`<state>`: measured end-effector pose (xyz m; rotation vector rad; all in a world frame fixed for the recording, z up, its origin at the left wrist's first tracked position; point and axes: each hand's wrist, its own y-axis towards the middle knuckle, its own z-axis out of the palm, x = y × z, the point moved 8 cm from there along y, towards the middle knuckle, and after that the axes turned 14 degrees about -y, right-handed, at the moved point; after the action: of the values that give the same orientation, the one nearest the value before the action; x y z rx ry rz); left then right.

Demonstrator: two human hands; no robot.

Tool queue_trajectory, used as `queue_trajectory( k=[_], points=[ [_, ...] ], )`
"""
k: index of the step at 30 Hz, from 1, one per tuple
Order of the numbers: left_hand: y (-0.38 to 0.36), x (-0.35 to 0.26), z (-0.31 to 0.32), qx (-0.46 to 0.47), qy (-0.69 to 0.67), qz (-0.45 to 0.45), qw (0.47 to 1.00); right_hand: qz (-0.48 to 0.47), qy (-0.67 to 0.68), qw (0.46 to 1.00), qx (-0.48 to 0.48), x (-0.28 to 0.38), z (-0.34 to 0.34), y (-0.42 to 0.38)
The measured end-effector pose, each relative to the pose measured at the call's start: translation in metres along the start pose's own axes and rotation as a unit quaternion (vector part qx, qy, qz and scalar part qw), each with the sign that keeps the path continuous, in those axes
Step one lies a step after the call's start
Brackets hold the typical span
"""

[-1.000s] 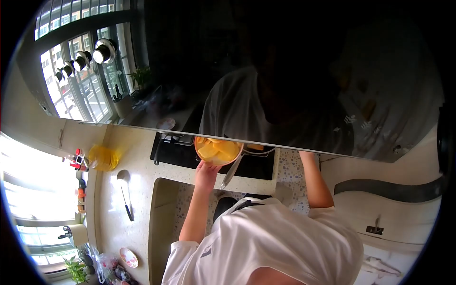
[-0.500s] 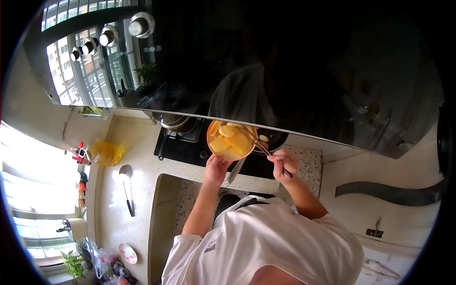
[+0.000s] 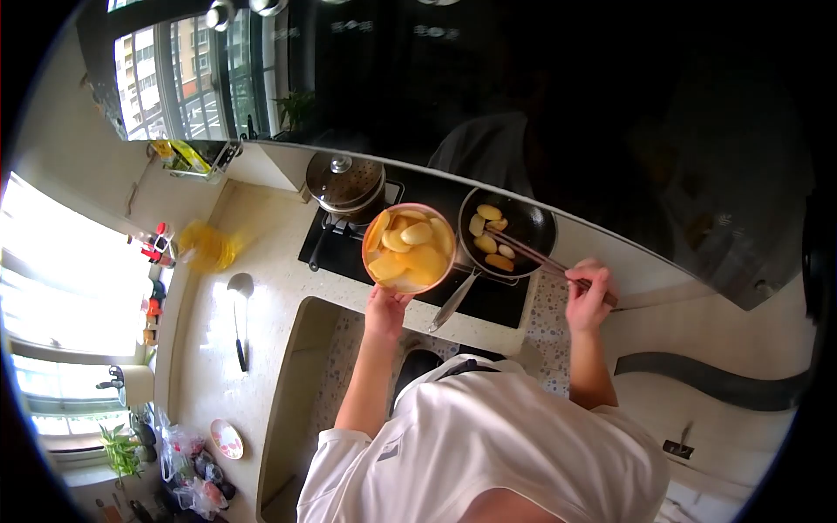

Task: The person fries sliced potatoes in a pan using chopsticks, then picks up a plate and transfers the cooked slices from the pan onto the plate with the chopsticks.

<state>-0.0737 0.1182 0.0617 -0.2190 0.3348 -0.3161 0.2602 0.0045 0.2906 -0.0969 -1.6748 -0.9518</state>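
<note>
My left hand (image 3: 387, 312) grips the near rim of a round bowl (image 3: 370, 272), holding it up over the front of the stove. Pale yellow slices, which look like potato (image 3: 417, 260), fill the bowl. My right hand (image 3: 590, 295) is closed round brown chopsticks (image 3: 545, 258), whose tips reach down among the pieces in a dark frying pan (image 3: 534, 225). Several yellow slices (image 3: 485, 244) lie apart on the pan's left side, one of them browner. The pan's handle (image 3: 455, 302) points toward me, and neither hand touches it.
A lidded pot (image 3: 346, 185) stands on the black stove (image 3: 493, 301), left of the pan. On the counter lie a ladle-like utensil (image 3: 239, 322), an oil bottle (image 3: 207, 247) and a small plate (image 3: 227, 439). The dark range hood (image 3: 593, 113) overhangs the stove.
My right hand and the chopsticks have moved right, away from the bowl to the pan. The bowl has shifted slightly left, and the view has tilted, showing more of the pan and pot.
</note>
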Motion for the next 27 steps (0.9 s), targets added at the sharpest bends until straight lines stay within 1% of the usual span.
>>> queue_trajectory(
  k=[1, 2, 3, 4, 5, 7, 8, 9, 10, 11, 13, 15, 18, 21, 22, 25, 27],
  points=[
    [-0.005, -0.009, 0.001, -0.009, 0.001, 0.011, 1.000, -0.063, -0.077, 0.995, 0.028, 0.009, 0.003, 0.010],
    [-0.011, -0.019, 0.002, -0.022, 0.002, 0.019, 1.000, -0.127, -0.153, 0.979, 0.056, 0.016, 0.010, 0.019],
    [-0.016, -0.026, -0.001, -0.015, 0.011, 0.031, 0.999, -0.189, -0.226, 0.952, 0.083, 0.026, 0.017, 0.021],
    [-0.022, -0.036, -0.005, -0.009, 0.020, 0.043, 0.999, -0.151, -0.257, 0.947, 0.117, 0.031, 0.029, 0.024],
    [-0.027, -0.046, -0.010, -0.004, 0.028, 0.054, 0.998, -0.123, -0.284, 0.936, 0.169, 0.021, 0.043, 0.022],
    [-0.038, -0.067, -0.023, -0.017, 0.021, 0.074, 0.997, -0.069, -0.334, 0.900, 0.270, 0.000, 0.073, 0.017],
    [-0.045, -0.077, -0.027, -0.022, 0.017, 0.081, 0.996, -0.078, -0.365, 0.875, 0.309, -0.002, 0.099, 0.013],
    [-0.054, -0.084, -0.029, -0.027, 0.013, 0.089, 0.996, -0.087, -0.395, 0.846, 0.348, -0.001, 0.130, 0.007],
    [-0.064, -0.092, -0.017, -0.054, 0.019, 0.106, 0.993, -0.108, -0.399, 0.809, 0.419, -0.008, 0.160, -0.005],
    [-0.068, -0.097, -0.024, -0.049, 0.011, 0.111, 0.993, -0.131, -0.400, 0.766, 0.485, -0.023, 0.188, -0.020],
    [-0.083, -0.108, -0.044, -0.045, -0.002, 0.119, 0.992, -0.186, -0.452, 0.678, 0.549, -0.073, 0.237, -0.060],
    [-0.097, -0.115, -0.045, -0.062, -0.008, 0.139, 0.988, -0.252, -0.482, 0.576, 0.611, -0.112, 0.277, -0.100],
    [-0.116, -0.122, -0.064, -0.083, -0.018, 0.152, 0.985, -0.353, -0.530, 0.462, 0.618, -0.192, 0.315, -0.156],
    [-0.130, -0.125, -0.080, -0.101, -0.007, 0.165, 0.981, -0.372, -0.570, 0.380, 0.626, -0.246, 0.328, -0.192],
    [-0.135, -0.126, -0.083, -0.113, -0.002, 0.169, 0.979, -0.380, -0.575, 0.338, 0.641, -0.259, 0.330, -0.203],
    [-0.143, -0.130, -0.094, -0.126, 0.000, 0.171, 0.977, -0.345, -0.601, 0.299, 0.656, -0.288, 0.332, -0.217],
    [-0.148, -0.133, -0.100, -0.122, -0.002, 0.172, 0.978, -0.361, -0.607, 0.292, 0.645, -0.301, 0.332, -0.220]
  ],
)
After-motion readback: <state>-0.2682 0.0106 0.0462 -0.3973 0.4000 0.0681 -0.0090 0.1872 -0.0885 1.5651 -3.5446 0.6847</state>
